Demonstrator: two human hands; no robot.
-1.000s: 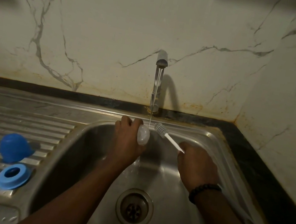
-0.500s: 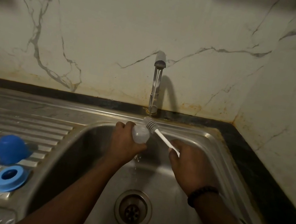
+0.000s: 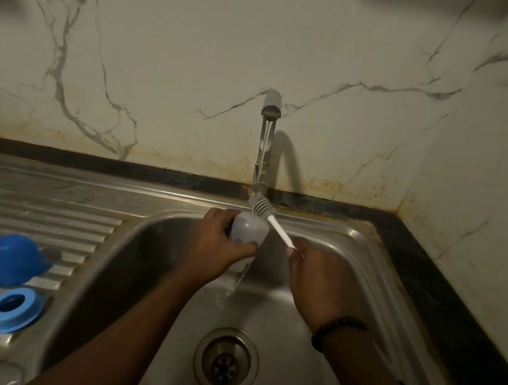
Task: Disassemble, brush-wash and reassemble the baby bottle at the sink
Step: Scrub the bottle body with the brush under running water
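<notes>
your left hand (image 3: 220,247) wraps its fingers round the bottle (image 3: 248,232) under the tap (image 3: 266,134); its blue print is unreadable. your right hand (image 3: 315,278) pinches the brush (image 3: 270,218) beside the bottle's top.

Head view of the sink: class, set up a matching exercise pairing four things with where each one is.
Things:
1. bottle
2. brush
3. blue cap
4. blue ring

Places:
A. in the right hand
B. on the drainboard, nearest the camera
C. in the left hand, under the tap
D. on the drainboard, behind the ring

Pairs: 1-C, 2-A, 3-D, 4-B
</notes>
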